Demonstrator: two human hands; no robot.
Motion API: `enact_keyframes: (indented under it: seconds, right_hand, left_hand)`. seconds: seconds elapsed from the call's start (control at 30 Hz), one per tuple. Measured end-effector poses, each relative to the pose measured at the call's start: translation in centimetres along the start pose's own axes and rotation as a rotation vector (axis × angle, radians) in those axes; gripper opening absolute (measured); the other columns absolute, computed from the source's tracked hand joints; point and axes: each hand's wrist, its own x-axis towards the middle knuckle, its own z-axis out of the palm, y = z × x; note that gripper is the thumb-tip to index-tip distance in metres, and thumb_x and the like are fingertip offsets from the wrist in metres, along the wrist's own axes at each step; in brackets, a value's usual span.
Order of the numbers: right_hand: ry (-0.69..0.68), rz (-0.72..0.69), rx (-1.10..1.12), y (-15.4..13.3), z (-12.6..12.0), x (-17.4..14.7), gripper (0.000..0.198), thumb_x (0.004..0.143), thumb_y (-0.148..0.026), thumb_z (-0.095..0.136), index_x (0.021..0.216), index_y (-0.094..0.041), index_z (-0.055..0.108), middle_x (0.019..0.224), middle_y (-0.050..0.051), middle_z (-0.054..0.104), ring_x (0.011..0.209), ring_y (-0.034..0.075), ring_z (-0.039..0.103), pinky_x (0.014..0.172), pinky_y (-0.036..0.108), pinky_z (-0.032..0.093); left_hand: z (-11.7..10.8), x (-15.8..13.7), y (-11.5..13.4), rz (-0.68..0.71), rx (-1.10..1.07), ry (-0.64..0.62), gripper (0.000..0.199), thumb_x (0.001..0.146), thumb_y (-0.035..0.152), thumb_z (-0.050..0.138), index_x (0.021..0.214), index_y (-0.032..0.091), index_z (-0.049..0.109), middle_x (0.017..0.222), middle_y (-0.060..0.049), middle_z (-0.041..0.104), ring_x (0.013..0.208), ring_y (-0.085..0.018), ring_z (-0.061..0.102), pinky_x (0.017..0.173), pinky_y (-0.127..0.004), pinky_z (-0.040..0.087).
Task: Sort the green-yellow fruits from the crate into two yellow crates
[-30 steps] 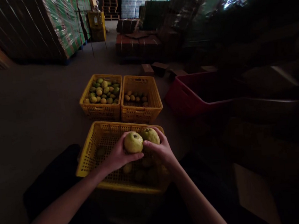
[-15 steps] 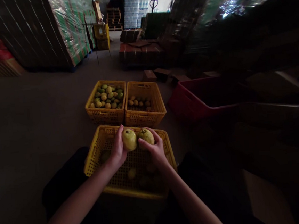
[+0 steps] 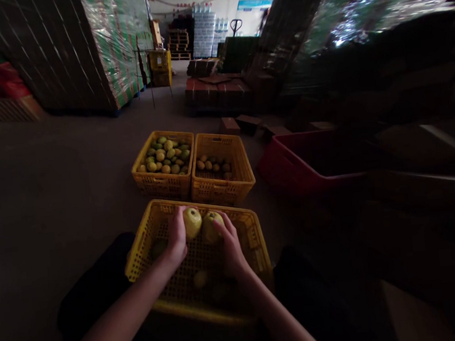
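Two yellow-green fruits, held side by side above the near yellow crate (image 3: 198,312): the left fruit (image 3: 193,223) lay in the left hand (image 3: 177,231), which was curled against its left side; the right fruit (image 3: 211,228) was gripped by the right hand (image 3: 229,239), thumb across its near face. Inside that crate, one pale fruit (image 3: 200,279), with dimmer shapes about it too dark to count. Beyond, side by side on the floor (image 3: 71,168), two further yellow crates: the far left crate (image 3: 163,185), heaped with green and yellow fruit (image 3: 166,157); the far right crate (image 3: 222,189), holding a few fruits (image 3: 208,166) toward its left. To the right, one red bin (image 3: 312,181). Farther off, stacked cartons (image 3: 218,93)
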Motion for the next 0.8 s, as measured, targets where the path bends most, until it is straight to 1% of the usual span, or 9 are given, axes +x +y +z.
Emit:
enact_keyframes:
  seconds: [0.07, 0.17, 0.23, 0.27, 0.4, 0.5, 0.63, 0.8]
  right_hand:
    - [0.062, 0.035, 0.074, 0.2, 0.0, 0.1, 0.029, 0.076, -0.050, 0.061, 0.080, -0.023, 0.070, 0.081, 0.001, 0.071, 0.078, 0.019, 0.062, 0.073, 0.029, 0.051]
    - [0.108, 0.058, 0.110, 0.0, -0.2, 0.3, 0.038, 0.078, -0.052, 0.055, 0.069, -0.019, 0.070, 0.071, 0.003, 0.070, 0.070, 0.020, 0.063, 0.073, 0.032, 0.051]
    - [0.107, 0.032, 0.090, -0.4, -0.4, 0.2, 0.038, 0.077, -0.050, 0.055, 0.063, -0.018, 0.071, 0.066, 0.003, 0.070, 0.066, 0.019, 0.063, 0.071, 0.031, 0.051]
    - [0.107, 0.012, 0.073, -0.7, -0.5, 0.1, 0.037, 0.076, -0.049, 0.055, 0.061, -0.019, 0.071, 0.064, 0.003, 0.069, 0.065, 0.020, 0.063, 0.069, 0.031, 0.051]
    - [0.105, -0.045, 0.021, -1.2, -0.5, -0.1, 0.035, 0.075, -0.046, 0.053, 0.059, -0.020, 0.072, 0.061, 0.003, 0.069, 0.063, 0.020, 0.063, 0.063, 0.031, 0.050]
    - [0.092, -0.057, 0.015, -1.0, -0.5, -0.2, 0.033, 0.076, -0.044, 0.054, 0.060, -0.021, 0.073, 0.061, 0.003, 0.069, 0.062, 0.020, 0.063, 0.063, 0.031, 0.049]
    - [0.071, -0.055, -0.009, -0.7, -0.6, -0.1, 0.033, 0.076, -0.043, 0.054, 0.061, -0.020, 0.074, 0.061, 0.003, 0.070, 0.060, 0.020, 0.062, 0.062, 0.031, 0.048]
    - [0.063, -0.032, -0.003, -0.6, -0.7, 0.0, 0.031, 0.074, -0.041, 0.056, 0.059, -0.020, 0.073, 0.059, 0.002, 0.070, 0.058, 0.018, 0.061, 0.061, 0.030, 0.047]
  left_hand:
    - [0.0, -0.3, 0.0, 0.090, 0.096, -0.057, 0.032, 0.061, 0.046, 0.055, 0.064, 0.016, 0.066, 0.067, -0.007, 0.068, 0.076, -0.023, 0.067, 0.065, -0.029, 0.050]
    - [-0.1, -0.9, 0.2, 0.206, 0.223, -0.226, 0.028, 0.064, 0.040, 0.052, 0.055, 0.017, 0.066, 0.064, -0.006, 0.069, 0.071, -0.021, 0.066, 0.063, -0.027, 0.047]
    - [-0.3, -1.3, 0.3, 0.243, 0.278, -0.319, 0.029, 0.067, 0.039, 0.050, 0.054, 0.018, 0.067, 0.063, -0.006, 0.069, 0.066, -0.020, 0.064, 0.062, -0.026, 0.046]
    - [-0.3, -1.4, 0.3, 0.246, 0.295, -0.338, 0.030, 0.067, 0.038, 0.049, 0.054, 0.018, 0.068, 0.062, -0.005, 0.069, 0.064, -0.019, 0.063, 0.061, -0.026, 0.045]
    - [-0.3, -1.7, 0.6, 0.216, 0.314, -0.296, 0.030, 0.065, 0.037, 0.048, 0.050, 0.019, 0.067, 0.057, -0.005, 0.067, 0.061, -0.019, 0.061, 0.059, -0.027, 0.043]
    - [-0.1, -1.9, 1.1, 0.185, 0.308, -0.272, 0.027, 0.064, 0.032, 0.049, 0.047, 0.019, 0.065, 0.055, -0.005, 0.066, 0.060, -0.020, 0.061, 0.057, -0.026, 0.041]
    - [-0.1, -2.2, 1.6, 0.133, 0.306, -0.264, 0.025, 0.066, 0.025, 0.051, 0.046, 0.020, 0.065, 0.054, -0.006, 0.065, 0.061, -0.020, 0.061, 0.054, -0.026, 0.038]
    - [-0.3, -1.9, 1.4, 0.142, 0.344, -0.275, 0.029, 0.070, 0.022, 0.049, 0.047, 0.019, 0.066, 0.054, -0.006, 0.065, 0.059, -0.020, 0.061, 0.054, -0.026, 0.037]
